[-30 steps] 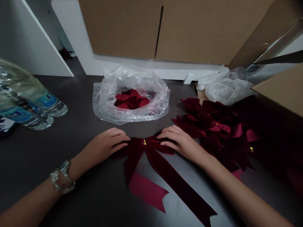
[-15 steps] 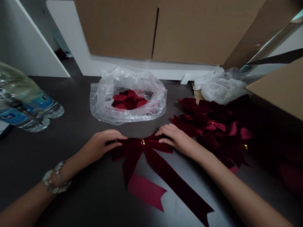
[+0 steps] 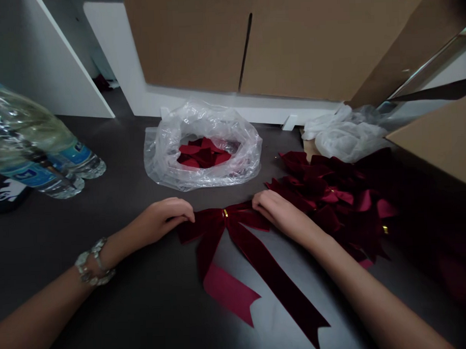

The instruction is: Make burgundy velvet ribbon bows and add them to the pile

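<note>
A dark red velvet bow with a gold tie at its centre lies flat on the dark table in front of me. Its two long tails spread toward me; the left one is folded to show its brighter pink-red underside. My left hand, with a bracelet at the wrist, pinches the outer end of the left loop. At the right loop's outer end, my right hand has its fingers closed on the fabric. The fingertips partly cover both loop ends.
Beyond the bow stands an open clear plastic bag with red bows inside. A pile of dark red bows lies at the right, near crumpled white plastic. Water bottles stand left. A cardboard sheet rises behind.
Both hands have closed from a looser hold into a pinch on the loop ends, the right one shifting slightly outward. The whole view has shifted a little, and the bow keeps its shape.
</note>
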The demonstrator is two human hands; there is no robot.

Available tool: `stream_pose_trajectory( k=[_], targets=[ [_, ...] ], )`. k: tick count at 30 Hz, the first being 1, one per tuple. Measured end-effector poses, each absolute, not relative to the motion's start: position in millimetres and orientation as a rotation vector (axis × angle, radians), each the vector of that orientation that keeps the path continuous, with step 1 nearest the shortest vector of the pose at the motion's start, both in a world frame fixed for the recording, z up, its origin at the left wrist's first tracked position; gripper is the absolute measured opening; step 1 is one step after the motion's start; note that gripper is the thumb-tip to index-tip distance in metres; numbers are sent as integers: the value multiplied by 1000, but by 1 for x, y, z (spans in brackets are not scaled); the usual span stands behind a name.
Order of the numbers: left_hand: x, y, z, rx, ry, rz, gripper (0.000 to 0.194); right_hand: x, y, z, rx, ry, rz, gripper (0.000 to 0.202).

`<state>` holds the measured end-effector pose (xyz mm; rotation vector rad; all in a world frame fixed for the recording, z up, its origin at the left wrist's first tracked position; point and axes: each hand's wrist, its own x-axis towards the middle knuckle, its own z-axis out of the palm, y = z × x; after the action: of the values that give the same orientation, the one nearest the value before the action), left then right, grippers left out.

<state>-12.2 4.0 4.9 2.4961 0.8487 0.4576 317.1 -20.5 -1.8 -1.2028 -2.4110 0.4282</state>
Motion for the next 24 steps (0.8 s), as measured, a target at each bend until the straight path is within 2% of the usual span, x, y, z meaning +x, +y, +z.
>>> stream_pose_trajectory(
  k=[6,9,18,24],
  targets=[
    [-13,-8,13,2611,866,418,25,323,-23,3,-1140,-2396,492,19],
    [-11,-16,17,2640,922,401,19,326,-24,4,-1091,-2390,506,21],
    [-13,-13,12,2724,1029,359,17,332,-23,1,-1103,-2293,609,9],
    [-13,-6,12,2609,1007,359,17,333,-18,-4,-1129,-2187,641,10]
  ],
)
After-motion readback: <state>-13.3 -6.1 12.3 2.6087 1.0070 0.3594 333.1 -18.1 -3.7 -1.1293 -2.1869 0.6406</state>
